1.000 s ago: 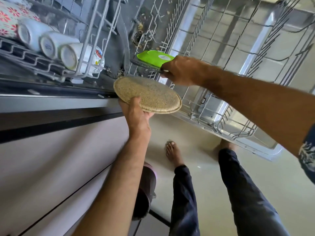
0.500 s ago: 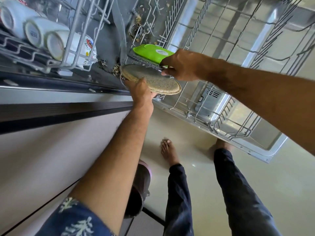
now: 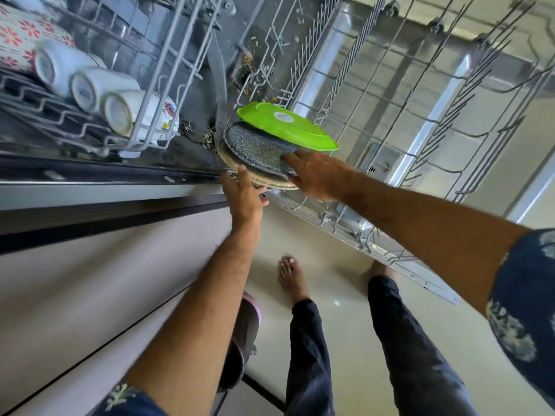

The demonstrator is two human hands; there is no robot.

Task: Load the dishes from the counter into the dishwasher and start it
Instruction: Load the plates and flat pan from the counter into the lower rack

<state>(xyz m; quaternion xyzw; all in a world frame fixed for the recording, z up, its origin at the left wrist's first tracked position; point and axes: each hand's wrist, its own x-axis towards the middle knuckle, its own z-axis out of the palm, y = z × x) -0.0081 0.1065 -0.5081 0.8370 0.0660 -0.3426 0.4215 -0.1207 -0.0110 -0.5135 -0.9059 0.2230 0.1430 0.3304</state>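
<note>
Three plates stand side by side at the near left corner of the pulled-out lower rack (image 3: 390,124): a bright green plate (image 3: 288,127) at the back, a speckled grey plate (image 3: 258,150) in the middle, a speckled tan plate (image 3: 264,180) in front. My left hand (image 3: 244,195) grips the tan plate's near edge, thumb over its rim. My right hand (image 3: 315,172) has its fingers laid on the grey plate's right edge. The upper rack (image 3: 75,121) at the left holds several white mugs (image 3: 120,109) lying on their sides.
The open dishwasher door (image 3: 426,283) lies under the lower rack, just beyond my bare feet (image 3: 292,274). Food scraps litter the tub floor near the spray arm (image 3: 220,82). A pale cabinet front (image 3: 75,280) runs along the left. A slipper (image 3: 243,334) lies on the floor.
My left hand has carried the tan plate up into the lower rack against the other plates. My right hand has slid from the green plate's edge to the grey plate.
</note>
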